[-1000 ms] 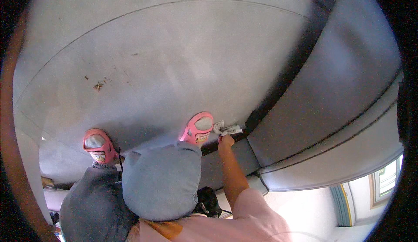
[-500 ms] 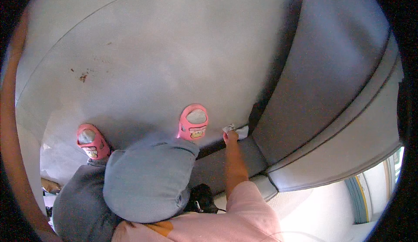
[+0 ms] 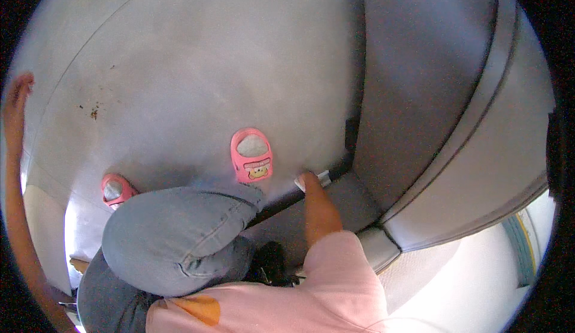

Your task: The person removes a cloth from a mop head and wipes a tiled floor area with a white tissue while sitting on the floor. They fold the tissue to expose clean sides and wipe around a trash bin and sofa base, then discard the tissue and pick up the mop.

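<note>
My right hand (image 3: 306, 181) reaches down to the floor beside the sofa's base, closed on a crumpled white tissue or cloth (image 3: 324, 179). Some of the white piece shows on each side of the fingers; the palm side is hidden. At the far left rim, my left hand (image 3: 19, 93) is raised away from everything near it. Its fingers look loosely apart, small and soft in the picture, with nothing seen in them.
A grey-brown sofa (image 3: 413, 93) with a dark base runs along the right and bends round beneath my right arm. Brown crumbs or a stain (image 3: 93, 113) mark the pale floor (image 3: 197, 63). My feet wear pink clogs (image 3: 254, 156). Something black (image 3: 269, 261) lies on the seat.
My view has turned, so the sofa edge stands more upright. My right hand has shifted slightly left and still grips the white piece. My left hand has come into view at the left.
</note>
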The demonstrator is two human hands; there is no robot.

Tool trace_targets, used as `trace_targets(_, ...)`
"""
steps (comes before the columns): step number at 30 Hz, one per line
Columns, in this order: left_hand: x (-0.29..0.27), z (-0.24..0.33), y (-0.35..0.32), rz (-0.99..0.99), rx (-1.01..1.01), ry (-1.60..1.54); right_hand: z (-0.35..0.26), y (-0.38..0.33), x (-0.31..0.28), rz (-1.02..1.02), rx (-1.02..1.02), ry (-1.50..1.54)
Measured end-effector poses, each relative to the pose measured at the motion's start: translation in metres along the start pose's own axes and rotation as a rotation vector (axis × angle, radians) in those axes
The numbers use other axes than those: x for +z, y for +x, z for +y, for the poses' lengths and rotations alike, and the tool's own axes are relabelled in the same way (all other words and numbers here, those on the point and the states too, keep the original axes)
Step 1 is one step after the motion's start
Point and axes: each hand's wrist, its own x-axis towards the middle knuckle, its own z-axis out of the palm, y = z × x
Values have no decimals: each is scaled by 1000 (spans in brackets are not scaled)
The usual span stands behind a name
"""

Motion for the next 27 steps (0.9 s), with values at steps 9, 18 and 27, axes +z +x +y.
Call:
trace_targets(9, 2, 112, -195, -365, -70, -55, 26, 26, 54, 90, 17, -46)
trace_targets(18, 6, 79, -231, -347, -492, -437, 43, 79, 16, 200, 72, -204)
trace_targets(27, 7, 96, -226, -361, -566, -389, 42, 115, -23, 219, 76, -388)
